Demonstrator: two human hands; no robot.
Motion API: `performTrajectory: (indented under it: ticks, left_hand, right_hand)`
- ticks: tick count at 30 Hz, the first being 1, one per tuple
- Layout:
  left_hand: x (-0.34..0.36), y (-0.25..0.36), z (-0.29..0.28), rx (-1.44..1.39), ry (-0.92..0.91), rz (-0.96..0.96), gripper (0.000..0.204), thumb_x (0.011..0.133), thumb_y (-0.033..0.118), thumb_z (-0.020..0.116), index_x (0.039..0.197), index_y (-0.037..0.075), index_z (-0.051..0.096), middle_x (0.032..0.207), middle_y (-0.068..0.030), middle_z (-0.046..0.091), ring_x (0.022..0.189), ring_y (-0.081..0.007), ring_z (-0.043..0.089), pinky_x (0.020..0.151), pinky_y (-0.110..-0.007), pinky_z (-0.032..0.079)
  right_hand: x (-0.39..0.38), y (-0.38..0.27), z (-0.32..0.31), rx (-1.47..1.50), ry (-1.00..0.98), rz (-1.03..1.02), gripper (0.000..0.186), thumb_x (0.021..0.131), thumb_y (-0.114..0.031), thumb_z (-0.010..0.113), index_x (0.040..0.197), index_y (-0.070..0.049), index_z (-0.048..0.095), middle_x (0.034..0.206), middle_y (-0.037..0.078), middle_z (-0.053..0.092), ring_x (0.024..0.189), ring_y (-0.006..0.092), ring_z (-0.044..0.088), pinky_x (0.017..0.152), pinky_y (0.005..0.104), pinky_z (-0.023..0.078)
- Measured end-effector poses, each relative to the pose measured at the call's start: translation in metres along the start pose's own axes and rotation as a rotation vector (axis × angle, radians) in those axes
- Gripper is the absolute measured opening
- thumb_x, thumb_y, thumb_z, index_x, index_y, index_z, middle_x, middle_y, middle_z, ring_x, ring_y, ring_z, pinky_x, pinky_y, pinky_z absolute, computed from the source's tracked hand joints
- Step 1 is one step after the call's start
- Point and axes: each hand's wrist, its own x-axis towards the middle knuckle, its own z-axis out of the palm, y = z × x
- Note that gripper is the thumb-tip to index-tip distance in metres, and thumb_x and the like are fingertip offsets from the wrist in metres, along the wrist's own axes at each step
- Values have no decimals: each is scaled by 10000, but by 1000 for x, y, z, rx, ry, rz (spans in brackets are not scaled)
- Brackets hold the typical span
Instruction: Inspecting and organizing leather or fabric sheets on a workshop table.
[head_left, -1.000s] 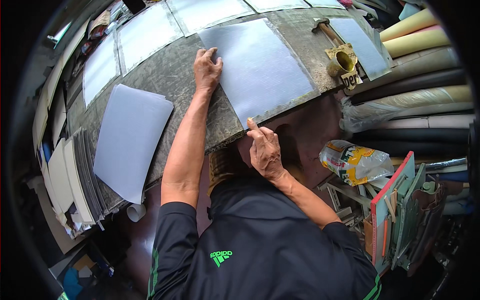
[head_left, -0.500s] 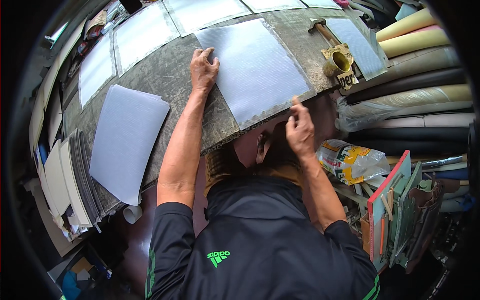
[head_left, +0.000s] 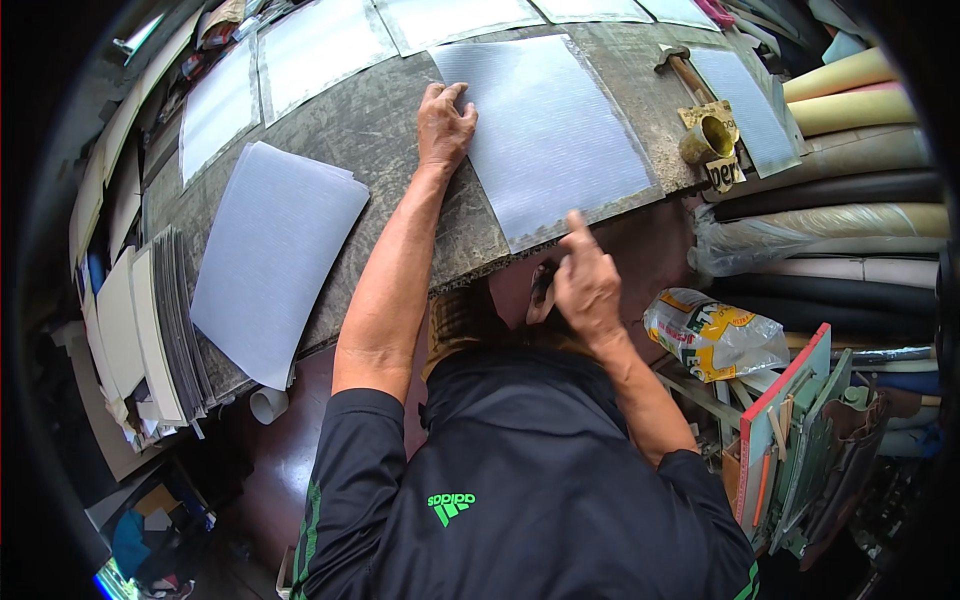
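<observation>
My left hand [head_left: 445,125] rests on the upper left edge of a pale, textured sheet [head_left: 545,130] lying on the grey worktable [head_left: 380,110], its bent fingers apart. My right hand [head_left: 585,275] holds nothing I can see; its index finger reaches to the sheet's near strip, slightly blurred, with the other fingers partly curled. Right of the sheet lie a hammer [head_left: 685,75] and a small tin cup with yellowish contents [head_left: 705,140] on torn card. A fanned stack of pale sheets [head_left: 270,250] sits left of my forearm.
More bordered sheets [head_left: 320,55] line the table's far side. Stacked boards [head_left: 150,330] are at left. Material rolls [head_left: 830,220] fill the right, above a crumpled plastic bag [head_left: 710,330] and upright boards [head_left: 780,430].
My right hand moved rightward along the sheet's near edge from one second ago, then slightly back left. My left hand stays at the sheet's left edge. The view has shifted slightly.
</observation>
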Motion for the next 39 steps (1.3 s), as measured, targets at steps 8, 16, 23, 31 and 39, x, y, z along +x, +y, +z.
performTrajectory:
  ticks: [8,16,23,31,39]
  left_hand:
    - [1,-2,-1,-1,-3,-7,336,801,117,690,1126,29,692,1053,-146,627,934,-283,655,851,-358,520]
    - [2,-2,-1,-5,5,18,340,803,120,688,1132,31,690,1042,-147,629,919,-278,653,846,-354,519]
    - [1,-4,-1,11,-6,37,335,793,99,668,1114,4,685,1053,-159,606,918,-299,633,839,-378,514]
    - [1,1,-2,37,-26,39,335,803,100,667,1127,17,680,1045,-141,606,890,-273,636,824,-362,514]
    - [1,-3,-6,48,-23,17,328,812,119,675,1130,41,689,1057,-123,619,879,-253,640,817,-351,519]
  right_hand:
    - [-9,-41,14,-147,-97,-253,195,817,-53,589,1010,-31,591,1312,114,608,660,196,551,655,338,425]
    - [2,17,-29,282,86,399,413,800,54,597,1204,6,527,1197,157,604,764,263,627,749,373,540]
    - [-11,-29,-23,275,-117,-358,213,731,38,658,913,-31,571,1380,204,526,705,258,599,656,356,496]
    - [10,71,-33,39,93,164,232,782,48,574,1003,13,516,1452,290,404,939,372,645,764,384,548]
    - [23,26,-42,197,89,-83,81,829,-44,636,889,2,608,1228,253,611,1061,351,651,894,374,531]
